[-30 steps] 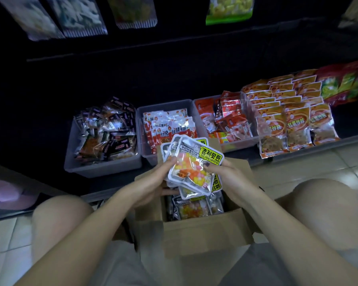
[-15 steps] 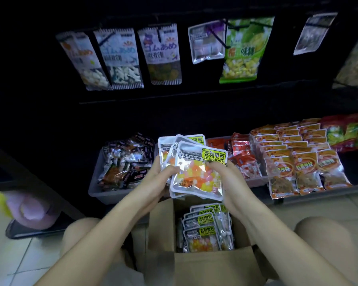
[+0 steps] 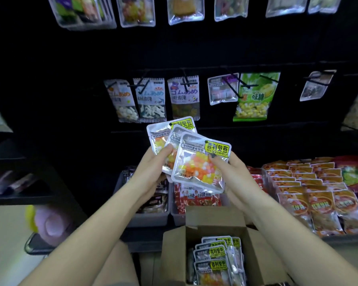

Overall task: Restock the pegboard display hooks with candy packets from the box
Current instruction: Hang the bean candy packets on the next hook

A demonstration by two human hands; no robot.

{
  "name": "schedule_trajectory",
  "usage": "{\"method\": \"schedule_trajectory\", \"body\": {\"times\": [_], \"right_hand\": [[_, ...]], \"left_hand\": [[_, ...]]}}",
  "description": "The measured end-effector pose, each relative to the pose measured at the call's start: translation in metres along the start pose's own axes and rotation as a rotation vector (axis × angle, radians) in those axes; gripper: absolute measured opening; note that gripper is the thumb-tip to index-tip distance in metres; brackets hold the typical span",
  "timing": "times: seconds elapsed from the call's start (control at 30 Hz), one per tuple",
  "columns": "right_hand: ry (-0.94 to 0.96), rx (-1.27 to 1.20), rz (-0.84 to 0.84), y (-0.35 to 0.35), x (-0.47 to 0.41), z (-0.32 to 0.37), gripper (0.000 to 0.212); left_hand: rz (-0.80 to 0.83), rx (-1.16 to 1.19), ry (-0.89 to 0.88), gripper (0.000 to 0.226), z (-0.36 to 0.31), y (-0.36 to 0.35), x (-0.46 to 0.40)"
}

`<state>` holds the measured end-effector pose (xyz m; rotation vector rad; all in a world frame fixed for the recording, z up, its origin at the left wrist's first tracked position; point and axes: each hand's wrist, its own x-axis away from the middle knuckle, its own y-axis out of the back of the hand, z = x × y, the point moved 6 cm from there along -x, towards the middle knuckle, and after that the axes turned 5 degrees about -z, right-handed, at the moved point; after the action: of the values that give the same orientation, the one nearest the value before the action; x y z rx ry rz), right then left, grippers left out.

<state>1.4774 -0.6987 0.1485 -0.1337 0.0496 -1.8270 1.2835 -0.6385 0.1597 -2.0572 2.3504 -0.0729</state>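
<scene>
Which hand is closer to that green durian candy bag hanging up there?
Right. The right hand is below the green bag; the left hand sits farther left.

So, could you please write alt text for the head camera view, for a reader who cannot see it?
A person's left hand and right hand hold a fanned stack of candy packets up before a dark pegboard hung with snack bags. Below, an open cardboard box holds more of the same packets, and bins of snacks sit behind it.
</scene>
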Motion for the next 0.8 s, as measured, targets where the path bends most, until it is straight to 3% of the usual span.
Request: {"method": "schedule_trajectory", "body": {"times": [0.2, 0.3, 0.43, 0.67, 0.8], "right_hand": [[0.101, 0.07, -0.047, -0.01, -0.011, 0.042, 0.015], [0.157, 0.103, -0.029, -0.024, -0.014, 0.063, 0.015], [0.192, 0.116, -0.02, -0.033, -0.022, 0.096, 0.017], [0.311, 0.087, -0.173, -0.034, -0.04, 0.169, 0.01], [0.4, 0.113, -0.246, -0.054, -0.052, 0.208, 0.007]], "left_hand": [[-0.045, -0.047, -0.062, 0.017, -0.039, 0.011, -0.005], [-0.041, -0.099, -0.164, 0.033, -0.063, 0.013, -0.006], [-0.144, -0.076, -0.24, 0.018, -0.088, 0.028, -0.011], [-0.162, -0.041, -0.339, 0.016, -0.14, 0.058, -0.018], [-0.158, -0.021, -0.305, 0.023, -0.156, 0.068, -0.024]]}}
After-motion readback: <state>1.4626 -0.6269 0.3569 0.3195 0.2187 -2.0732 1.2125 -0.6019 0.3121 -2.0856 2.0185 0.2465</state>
